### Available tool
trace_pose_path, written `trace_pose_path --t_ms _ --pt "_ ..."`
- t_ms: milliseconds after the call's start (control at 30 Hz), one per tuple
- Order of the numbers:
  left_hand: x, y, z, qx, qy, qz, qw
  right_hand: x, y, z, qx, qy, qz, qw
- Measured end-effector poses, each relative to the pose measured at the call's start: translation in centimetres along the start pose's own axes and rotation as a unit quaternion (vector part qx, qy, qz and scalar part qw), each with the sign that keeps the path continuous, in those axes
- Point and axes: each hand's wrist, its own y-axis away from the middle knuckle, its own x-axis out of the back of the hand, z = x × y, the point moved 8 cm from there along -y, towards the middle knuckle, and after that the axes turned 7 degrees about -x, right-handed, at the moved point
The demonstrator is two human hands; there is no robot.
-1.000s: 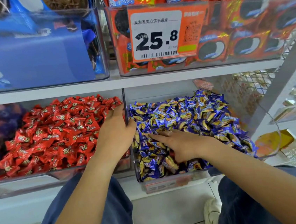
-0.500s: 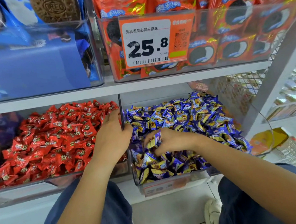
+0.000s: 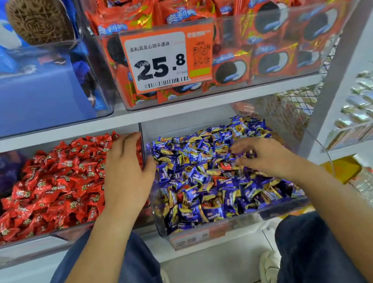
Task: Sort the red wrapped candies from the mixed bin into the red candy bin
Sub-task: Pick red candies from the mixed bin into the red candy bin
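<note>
A: We are crouching at the shelf with our right hand [image 3: 265, 156] spreading over the mixed bin [image 3: 213, 227], fingers loose and wide, holding nothing. From that hand, a red wrapped candy [image 3: 225, 166] is showing at nine o'clock, just beside our fingertips, half buried among the blue and gold wrappers.

B: And our left hand [image 3: 127, 177] is resting across the clear divider between the two bins, fingers reaching toward twelve o'clock over the heap, thumb hooking the wall. It is gripping no candy that we can see.

A: How far along are we judging this?

B: The red candy bin [image 3: 30, 240] at nine o'clock of the mixed bin is already heaping full, so much sorting looks done. Still, we are spotting reddish flecks lower in the mixed pile, toward six o'clock of our right hand; whether those are candies or printed wrappers we cannot tell.

A: So we are calling it late but unfinished: at least one red piece is waiting to be pinched and carried left over the divider.
</note>
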Motion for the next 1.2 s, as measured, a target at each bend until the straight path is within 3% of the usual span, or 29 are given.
trace_pose_path --t_ms 67,100,200,300,433,500,667,833,1000,1067,1200 --pt "1.0 0.5 3.1 -0.082 -0.004 0.042 0.996 0.1 0.4 -0.7 0.022 0.059 0.033 0.997" --pt "0.4 0.7 4.7 -0.114 0.006 0.025 0.993 -0.3 0.6 -1.2 0.036 0.083 0.031 0.995" --pt "-4.2 0.9 6.9 -0.122 -0.001 -0.140 0.983 -1.8 0.0 -2.0 0.055 0.127 0.011 0.990" --pt "-9.3 1.3 5.5 -0.061 -0.137 -0.341 0.928 -2.8 -0.9 -2.1 0.064 0.141 0.003 0.988" --pt "-12.0 2.4 4.6 -0.050 -0.214 -0.439 0.871 -5.2 -1.6 -1.1 0.049 0.184 -0.072 0.979" --pt "-12.9 3.1 4.5 -0.058 -0.247 -0.461 0.851 -5.3 -1.7 -1.1 0.045 0.199 -0.073 0.976" --pt "-13.1 3.8 4.0 -0.047 -0.244 -0.454 0.856 -4.7 -1.6 -2.2 0.078 0.208 -0.043 0.974" --pt "-12.7 4.8 3.8 -0.007 -0.177 -0.431 0.885 -3.5 -1.4 -2.1 0.064 0.104 -0.015 0.992" --pt "-10.2 4.2 4.3 0.056 -0.064 -0.310 0.947 -3.6 -0.9 -2.9 0.099 0.064 -0.019 0.993" --pt "-8.9 3.7 4.5 0.066 -0.025 -0.265 0.962 -4.5 -0.5 -3.0 0.101 0.106 -0.056 0.988" --pt "-8.0 3.4 4.5 0.066 -0.022 -0.251 0.965 -5.4 -0.2 -2.5 0.084 0.209 -0.089 0.970"
